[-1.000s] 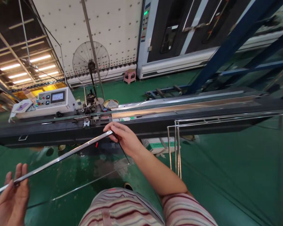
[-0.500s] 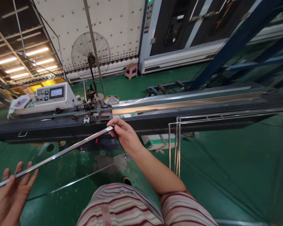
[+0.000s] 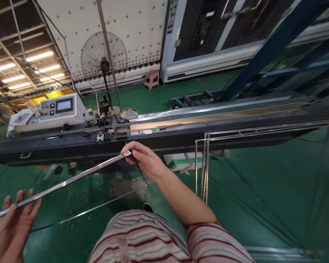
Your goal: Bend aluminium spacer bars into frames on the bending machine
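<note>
My right hand (image 3: 145, 159) pinches one corner of a thin, shiny metal frame (image 3: 79, 177) between thumb and fingers. From that corner a long bar slopes down to the left. A dark short side drops from the same corner to a second thin bar lower down. At the lower left, my left hand (image 3: 16, 221) holds the upper bar, with the thumb in front and the spread fingers behind it. The frame's left end lies outside the view. In front of my hands runs a long dark machine bench (image 3: 164, 142).
On the bench stand a control box with a screen (image 3: 57, 109) and a round tin (image 3: 129, 114). Several thin metal frames (image 3: 205, 160) hang at the bench's right front. Below sits a green and white box (image 3: 181, 160). Behind are a fan (image 3: 104, 64) and a pink stool (image 3: 151, 79).
My right hand and the frame corner it pinches have sunk slightly. My left hand keeps its hold on the bar, and the view has shifted a little.
</note>
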The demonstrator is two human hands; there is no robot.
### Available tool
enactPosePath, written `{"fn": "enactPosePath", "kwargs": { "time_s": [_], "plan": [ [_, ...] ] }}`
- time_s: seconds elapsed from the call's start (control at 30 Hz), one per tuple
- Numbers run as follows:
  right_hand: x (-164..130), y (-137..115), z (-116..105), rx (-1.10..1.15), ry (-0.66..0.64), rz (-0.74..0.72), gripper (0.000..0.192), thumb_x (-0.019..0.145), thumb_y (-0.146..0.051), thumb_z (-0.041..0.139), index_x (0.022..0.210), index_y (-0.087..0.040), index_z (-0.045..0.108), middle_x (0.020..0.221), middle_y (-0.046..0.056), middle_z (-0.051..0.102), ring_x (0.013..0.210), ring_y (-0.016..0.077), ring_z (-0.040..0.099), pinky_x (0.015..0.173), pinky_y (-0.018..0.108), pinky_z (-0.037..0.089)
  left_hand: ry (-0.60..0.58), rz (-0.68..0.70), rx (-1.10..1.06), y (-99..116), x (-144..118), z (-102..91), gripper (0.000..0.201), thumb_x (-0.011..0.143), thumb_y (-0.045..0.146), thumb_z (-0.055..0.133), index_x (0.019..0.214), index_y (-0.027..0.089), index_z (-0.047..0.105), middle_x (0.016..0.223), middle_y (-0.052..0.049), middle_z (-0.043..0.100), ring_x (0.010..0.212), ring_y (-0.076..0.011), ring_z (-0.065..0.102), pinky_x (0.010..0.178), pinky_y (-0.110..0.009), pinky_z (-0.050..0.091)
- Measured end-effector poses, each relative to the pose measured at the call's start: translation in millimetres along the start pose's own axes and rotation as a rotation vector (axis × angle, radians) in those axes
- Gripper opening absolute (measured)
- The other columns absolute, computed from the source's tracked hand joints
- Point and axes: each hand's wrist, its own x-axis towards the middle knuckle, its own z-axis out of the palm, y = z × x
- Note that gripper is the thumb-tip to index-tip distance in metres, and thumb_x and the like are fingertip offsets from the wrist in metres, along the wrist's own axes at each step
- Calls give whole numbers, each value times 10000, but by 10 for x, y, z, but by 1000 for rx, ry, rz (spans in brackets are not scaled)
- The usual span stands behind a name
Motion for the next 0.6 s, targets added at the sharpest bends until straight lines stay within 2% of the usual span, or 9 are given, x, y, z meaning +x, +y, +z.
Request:
{"fn": "enactPosePath", "kwargs": {
  "time_s": [0.07, 0.13, 0.2, 0.27, 0.4, 0.6],
  "plan": [
    [-21, -5, 13, 66, -3, -17, 496, 864, -652, 607, 1026, -191, 693, 915, 71, 607, 727, 139, 500, 597, 264, 412, 30, -9, -43, 22, -16, 9, 257, 860, 413, 664, 965, 648, 664, 1310, 321, 556, 1437, -155, 408, 1214, -510, 393],
    [-48, -10, 34, 143, 27, -53, 546, 867, -690, 572, 1107, -212, 682, 926, 69, 611, 718, 144, 502, 576, 265, 418, 72, -23, -145, 62, -34, 31, 270, 832, 315, 696, 947, 560, 698, 1200, 288, 662, 1426, -161, 437, 1245, -554, 312],
    [-83, -10, 59, 171, 72, -95, 508, 841, -659, 636, 1118, -235, 680, 930, 56, 618, 711, 138, 507, 567, 259, 423, 109, -40, -246, 110, -59, 64, 279, 794, 218, 720, 932, 460, 721, 1052, 229, 742, 1403, -175, 477, 1251, -616, 231],
    [-125, 1, 78, 148, 120, -136, 414, 810, -577, 724, 1050, -241, 701, 906, 38, 621, 693, 121, 512, 574, 249, 423, 131, -58, -299, 148, -99, 104, 274, 779, 174, 729, 926, 405, 727, 972, 192, 761, 1375, -180, 511, 1244, -646, 196],
    [-203, 33, 78, 68, 222, -179, 317, 806, -510, 759, 956, -232, 734, 801, 15, 612, 635, 99, 505, 572, 246, 414, 131, -84, -286, 156, -210, 189, 229, 760, 209, 760, 910, 380, 732, 1002, 175, 762, 1341, -207, 543, 1245, -633, 209],
    [-273, -22, 67, -45, 381, -240, 300, 793, -471, 768, 948, -215, 741, 890, 34, 664, 659, 99, 516, 603, 260, 471, 94, -63, -235, 84, -314, 275, 225, 741, 304, 765, 907, 454, 737, 978, 150, 770, 1360, -241, 523, 1245, -641, 182]
  ]
}}
